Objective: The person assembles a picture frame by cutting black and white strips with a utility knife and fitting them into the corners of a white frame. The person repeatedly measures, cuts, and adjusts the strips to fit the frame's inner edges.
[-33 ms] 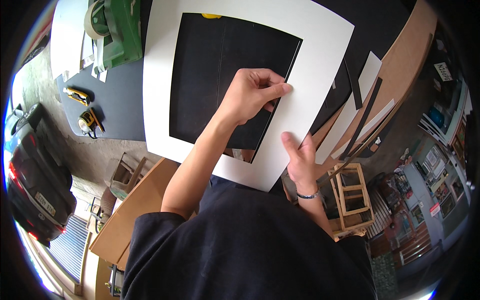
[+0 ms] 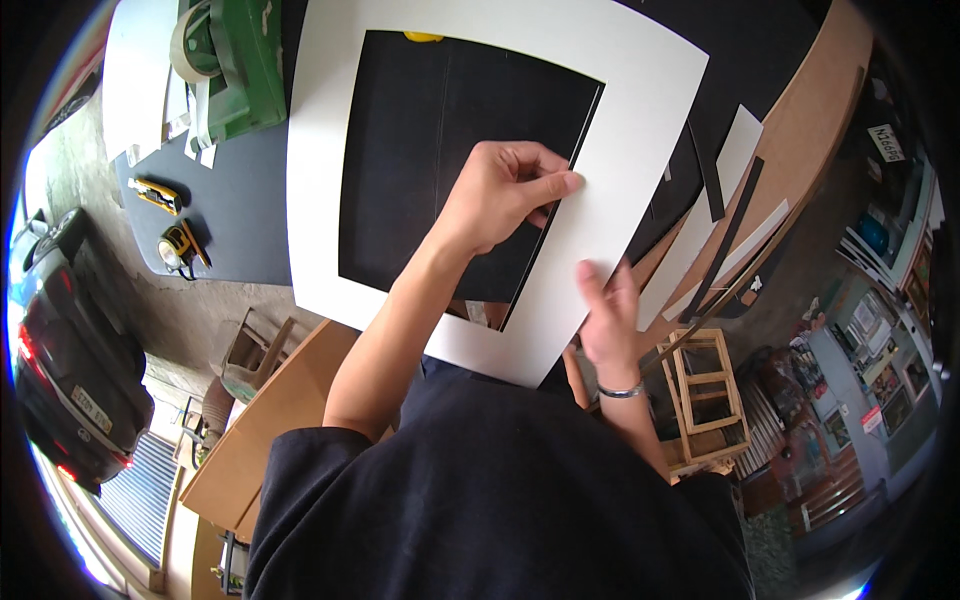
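A large white mat board (image 2: 330, 180) with a rectangular window lies on a dark worktable (image 2: 240, 210), and a black sheet (image 2: 420, 160) shows through the window. My left hand (image 2: 505, 195) reaches across the window. Its fingers are curled and its thumb is pinched on the inner right edge of the mat board. My right hand (image 2: 605, 310), with a bracelet on the wrist, grips the board's lower right edge, fingers lying on the white border. A small yellow object (image 2: 422, 37) peeks out at the top of the window.
A green machine with a tape roll (image 2: 225, 60) stands at the top left. A yellow utility knife (image 2: 158, 193) and a tape measure (image 2: 180, 248) lie left of the board. Black and white offcut strips (image 2: 720, 200) lie right. A wooden frame (image 2: 705, 400) and a parked car (image 2: 60, 340) are below.
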`<control>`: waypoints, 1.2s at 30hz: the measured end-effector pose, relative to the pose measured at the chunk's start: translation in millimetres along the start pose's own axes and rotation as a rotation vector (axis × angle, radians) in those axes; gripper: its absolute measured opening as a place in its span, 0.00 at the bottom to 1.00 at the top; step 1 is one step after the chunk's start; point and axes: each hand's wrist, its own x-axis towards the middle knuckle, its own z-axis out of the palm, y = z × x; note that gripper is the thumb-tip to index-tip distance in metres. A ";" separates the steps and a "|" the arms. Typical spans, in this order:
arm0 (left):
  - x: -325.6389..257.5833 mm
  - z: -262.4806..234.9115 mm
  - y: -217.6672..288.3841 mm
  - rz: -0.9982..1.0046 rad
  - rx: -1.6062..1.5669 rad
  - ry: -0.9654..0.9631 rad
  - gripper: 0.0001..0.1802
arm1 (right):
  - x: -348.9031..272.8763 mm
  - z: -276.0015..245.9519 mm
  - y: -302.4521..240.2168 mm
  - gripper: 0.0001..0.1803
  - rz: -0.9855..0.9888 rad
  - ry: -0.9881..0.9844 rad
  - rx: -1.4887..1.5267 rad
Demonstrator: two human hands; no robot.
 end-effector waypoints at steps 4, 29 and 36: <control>-7.0 1.0 6.3 -0.027 0.015 -0.009 0.11 | 49.8 1.3 -52.1 0.23 0.012 -0.021 0.226; -5.8 0.5 14.6 0.003 0.000 0.047 0.11 | 83.9 11.5 -68.3 0.22 0.133 -0.145 0.141; -4.6 6.0 12.7 -0.008 -0.003 0.066 0.11 | 87.6 2.1 -69.2 0.21 0.136 -0.189 0.079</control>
